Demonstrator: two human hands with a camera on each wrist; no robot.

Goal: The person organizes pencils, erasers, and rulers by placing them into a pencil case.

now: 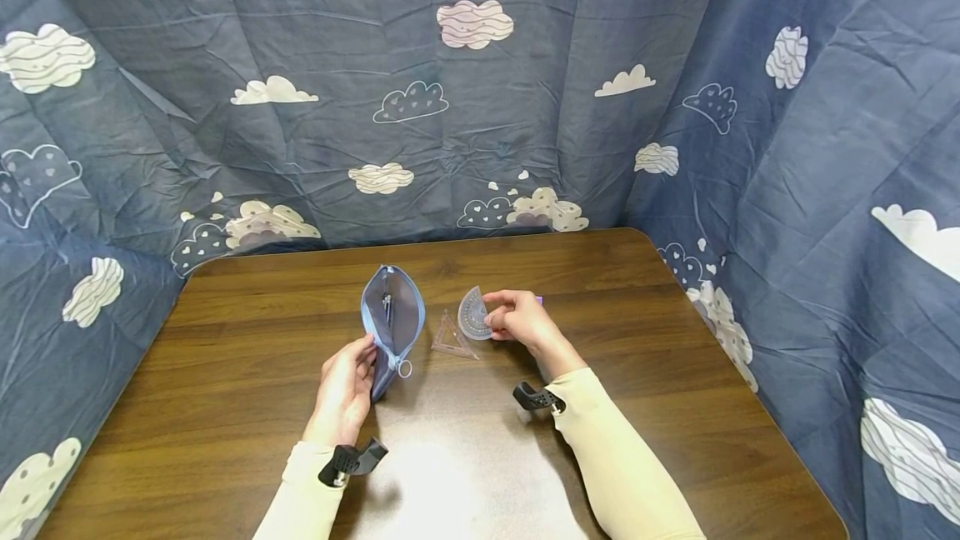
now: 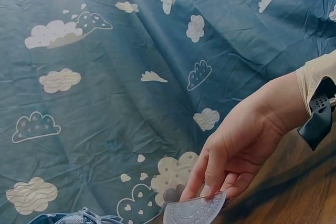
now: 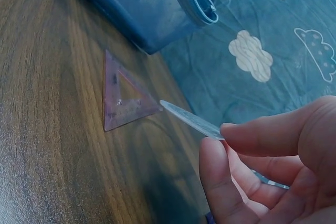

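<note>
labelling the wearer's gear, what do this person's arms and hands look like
The left sleeve and right sleeve are long, plain and pale cream. Each wrist carries a curved black bracket with small holes and a silvery piece. The left hand and right hand are ungloved; no cables show.

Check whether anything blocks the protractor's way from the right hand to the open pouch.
Nothing visible does: the pinkish set square lies between the protractor and pouch, but flat on the table, likely easily cleared.

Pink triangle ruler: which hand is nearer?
Right. The right hand, pinching the protractor, is just right of the triangle ruler; the left hand, holding the pouch, is farther, leftward.
</note>
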